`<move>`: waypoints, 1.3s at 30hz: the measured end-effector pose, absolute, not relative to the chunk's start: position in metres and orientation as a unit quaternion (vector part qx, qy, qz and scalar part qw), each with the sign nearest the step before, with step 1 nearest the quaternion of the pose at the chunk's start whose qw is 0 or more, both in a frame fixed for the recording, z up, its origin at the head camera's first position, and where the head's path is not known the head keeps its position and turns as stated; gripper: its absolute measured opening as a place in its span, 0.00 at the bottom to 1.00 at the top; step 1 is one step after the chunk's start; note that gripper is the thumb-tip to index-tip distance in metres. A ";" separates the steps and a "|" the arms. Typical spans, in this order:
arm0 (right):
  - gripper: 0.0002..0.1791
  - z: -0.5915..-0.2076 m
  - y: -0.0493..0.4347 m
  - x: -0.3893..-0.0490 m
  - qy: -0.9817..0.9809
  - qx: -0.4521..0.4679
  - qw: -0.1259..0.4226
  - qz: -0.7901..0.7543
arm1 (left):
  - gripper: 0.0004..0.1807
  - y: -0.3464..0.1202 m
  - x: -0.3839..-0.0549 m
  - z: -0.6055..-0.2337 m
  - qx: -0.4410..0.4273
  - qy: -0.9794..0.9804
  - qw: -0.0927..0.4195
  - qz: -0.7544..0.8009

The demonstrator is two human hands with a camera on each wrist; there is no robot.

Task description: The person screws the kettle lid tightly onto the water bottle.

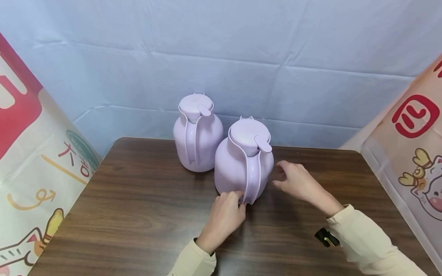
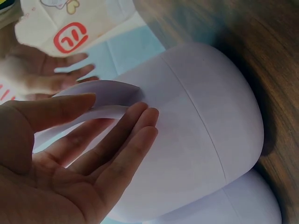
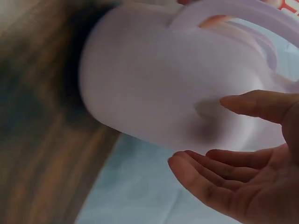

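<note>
Two pale lilac thermal jugs stand upright on the table. The nearer jug [image 1: 229,168] has a round lid [image 1: 249,132] with a thumb lever, and a looped handle [image 1: 253,176] facing the person. At the lower end of that handle, my left hand [image 1: 224,216] holds it between thumb and fingers; the left wrist view shows the thumb [image 2: 70,109] on one side and fingers on the other. My right hand [image 1: 298,182] is beside the jug's right side, thumb and fingers spread around a gap. In the right wrist view its fingers [image 3: 210,184] are apart from the jug body [image 3: 140,79].
The farther jug [image 1: 207,138] stands behind and left of the nearer one, close to it. A brown wood-grain table [image 1: 138,214] lies beneath them. A pale blue cloth [image 1: 221,57] hangs behind, with printed sheets [image 1: 390,161] at both sides. A black buckle [image 1: 326,237] shows by the right sleeve.
</note>
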State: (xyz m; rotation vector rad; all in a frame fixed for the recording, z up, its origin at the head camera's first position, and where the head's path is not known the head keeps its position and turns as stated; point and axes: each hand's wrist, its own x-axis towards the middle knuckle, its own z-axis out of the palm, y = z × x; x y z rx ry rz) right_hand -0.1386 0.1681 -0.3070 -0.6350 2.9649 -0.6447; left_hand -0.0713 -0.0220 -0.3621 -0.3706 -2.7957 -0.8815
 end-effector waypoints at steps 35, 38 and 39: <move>0.10 -0.375 0.146 -0.124 0.947 -0.125 0.035 -0.294 | 0.12 -0.015 -0.071 -0.362 -0.115 -0.941 0.139 -0.287; 0.09 -0.376 0.145 -0.124 0.946 -0.124 0.033 -0.296 | 0.13 -0.015 -0.071 -0.362 -0.115 -0.941 0.139 -0.287; 0.09 -0.376 0.145 -0.124 0.946 -0.124 0.032 -0.297 | 0.13 -0.015 -0.071 -0.362 -0.115 -0.940 0.139 -0.288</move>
